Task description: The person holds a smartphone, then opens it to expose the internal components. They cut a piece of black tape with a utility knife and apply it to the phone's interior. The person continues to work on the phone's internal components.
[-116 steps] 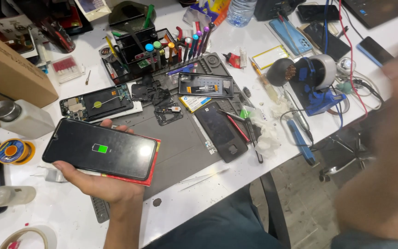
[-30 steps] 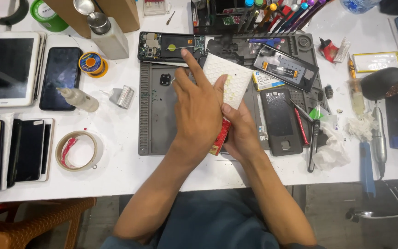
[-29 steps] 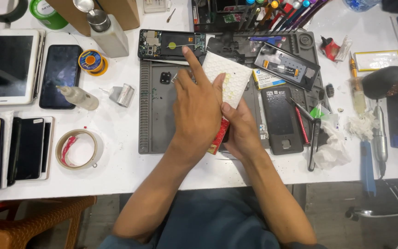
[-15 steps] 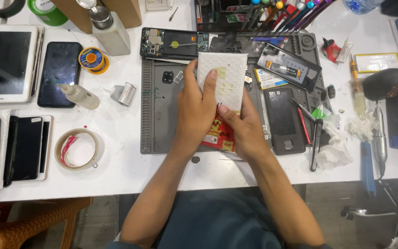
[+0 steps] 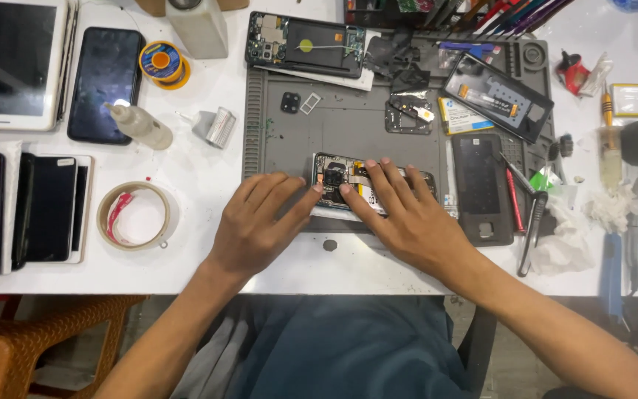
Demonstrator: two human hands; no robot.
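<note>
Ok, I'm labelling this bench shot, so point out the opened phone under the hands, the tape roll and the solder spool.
opened phone (image 5: 337,177), head view, on its exposed camera end.
tape roll (image 5: 162,214), head view, on its right rim.
solder spool (image 5: 161,60), head view, on its orange centre.

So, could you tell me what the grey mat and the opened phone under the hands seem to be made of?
Grey mat: probably silicone or rubber, matte, with moulded ridges and trays. Opened phone: dark circuit boards and metal parts, exposed with the back off.

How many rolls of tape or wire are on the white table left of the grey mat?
2: a large tape roll near the front edge, beside the left hand, and a small yellow spool at the back by the dark phone. Others may lie out of frame.
</note>
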